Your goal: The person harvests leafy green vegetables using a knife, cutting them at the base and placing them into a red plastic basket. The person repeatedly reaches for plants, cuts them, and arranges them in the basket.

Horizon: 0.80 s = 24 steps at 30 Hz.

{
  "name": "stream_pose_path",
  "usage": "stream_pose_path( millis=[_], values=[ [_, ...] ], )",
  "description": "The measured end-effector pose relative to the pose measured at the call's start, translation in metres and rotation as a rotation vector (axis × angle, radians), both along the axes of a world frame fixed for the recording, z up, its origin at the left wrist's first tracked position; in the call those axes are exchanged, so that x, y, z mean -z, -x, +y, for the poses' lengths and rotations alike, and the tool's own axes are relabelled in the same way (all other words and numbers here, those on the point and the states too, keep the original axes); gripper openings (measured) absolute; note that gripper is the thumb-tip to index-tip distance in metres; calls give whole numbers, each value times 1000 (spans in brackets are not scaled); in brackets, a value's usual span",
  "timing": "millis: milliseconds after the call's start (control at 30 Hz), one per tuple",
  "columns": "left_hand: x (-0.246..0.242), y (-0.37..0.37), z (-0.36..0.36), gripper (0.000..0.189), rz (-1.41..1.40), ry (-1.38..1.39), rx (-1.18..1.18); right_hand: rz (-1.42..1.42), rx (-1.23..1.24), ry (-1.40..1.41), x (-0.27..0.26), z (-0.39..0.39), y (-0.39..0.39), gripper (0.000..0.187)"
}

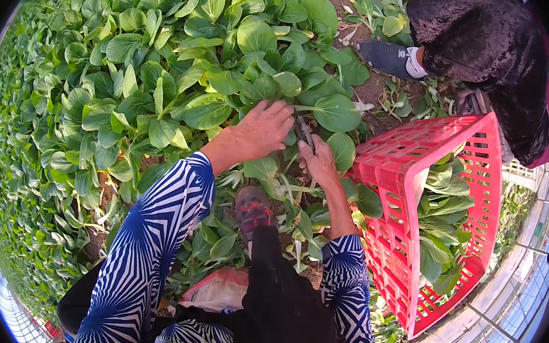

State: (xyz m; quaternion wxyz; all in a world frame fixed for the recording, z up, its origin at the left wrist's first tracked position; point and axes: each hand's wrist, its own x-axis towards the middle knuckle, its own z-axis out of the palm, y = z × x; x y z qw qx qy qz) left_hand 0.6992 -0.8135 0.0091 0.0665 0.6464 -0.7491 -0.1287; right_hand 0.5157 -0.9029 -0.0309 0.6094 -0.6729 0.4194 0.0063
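Note:
My left hand reaches into a leafy green plant, its fingertips among the lower stems. What those fingers touch is hidden by leaves. Just to its right, my right hand is closed around a small tool with a metal coil spring, which looks like pruning shears. The tool's tip points up and left towards the plant base, and its blades are partly hidden. Broad leaves spread above both hands, one large round leaf close to the tool. Cut leaves and pale stems lie on the soil below the hands.
A red plastic crate lies tilted on the right, with harvested leafy greens inside. Another person's shoe and dark trousers are at the upper right. Dense greens fill the left. My shoe stands below my hands, near a pale sack.

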Motion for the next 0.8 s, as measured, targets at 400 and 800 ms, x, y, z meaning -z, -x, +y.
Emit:
stream_pose_path(
  millis=[400,800],
  values=[
    [18,-39,36,42,181,88,16,20,-332,562,22,-27,-36,41],
    [44,-40,65,40,487,-25,-217,141,-388,484,3,-33,-19,34]
  ],
)
